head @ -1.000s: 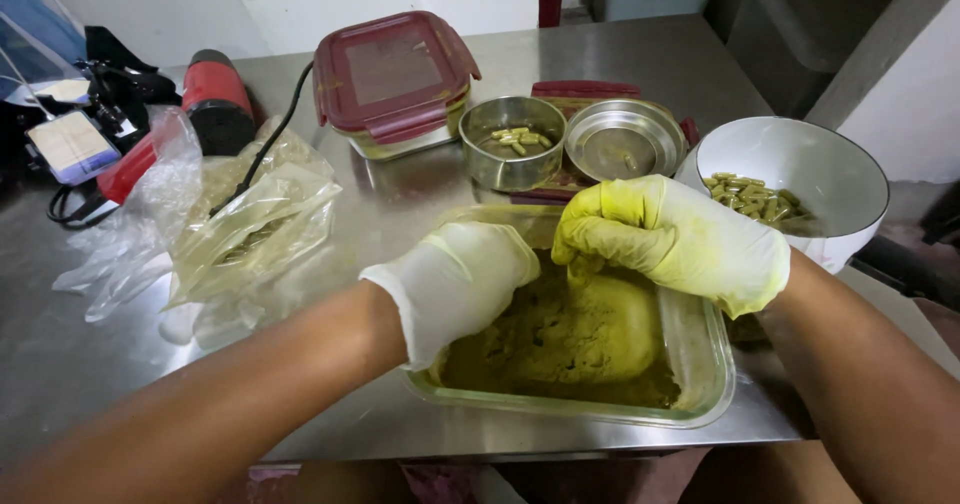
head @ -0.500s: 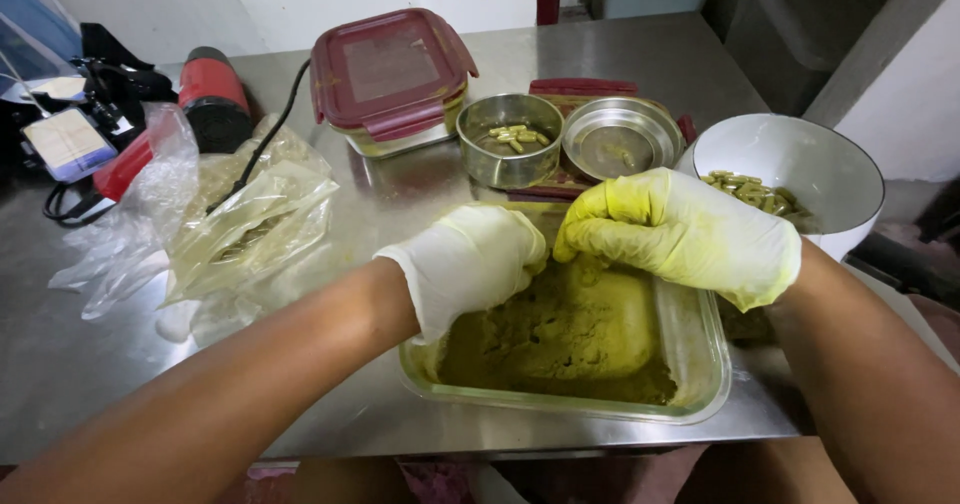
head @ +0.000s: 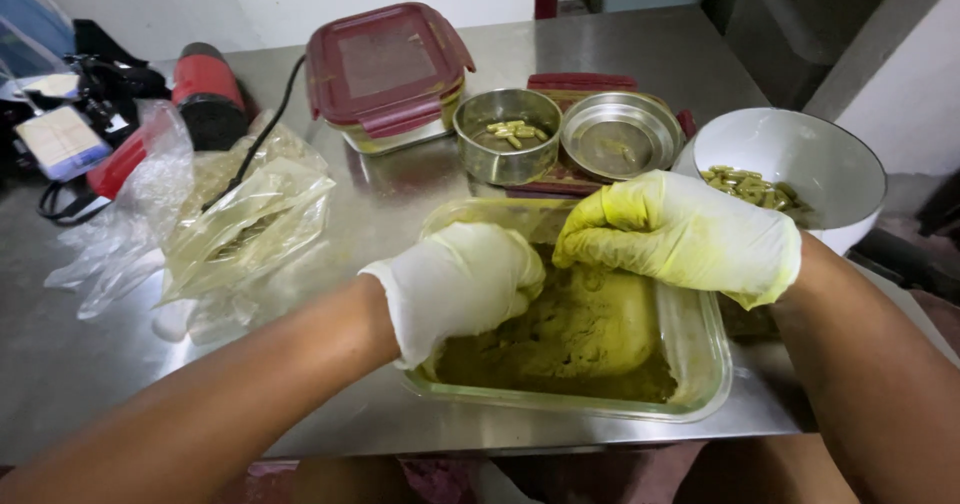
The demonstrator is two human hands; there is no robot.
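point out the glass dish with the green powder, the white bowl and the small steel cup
glass dish point(head: 712, 364), head view, on its bare right wall
white bowl point(head: 800, 149), head view, on its inner wall
small steel cup point(head: 490, 164), head view, on its front outer wall

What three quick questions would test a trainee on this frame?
1. True or false: both hands are in the glass dish of green powder.
2. Which holds green capsules? A) the red-lidded box B) the white bowl C) the plastic bags
3. Which glove is stained yellow-green?

Key:
1. True: the left hand and right hand are curled over the powder.
2. B. The steel cup holds some too.
3. The right one; the left is mostly white.
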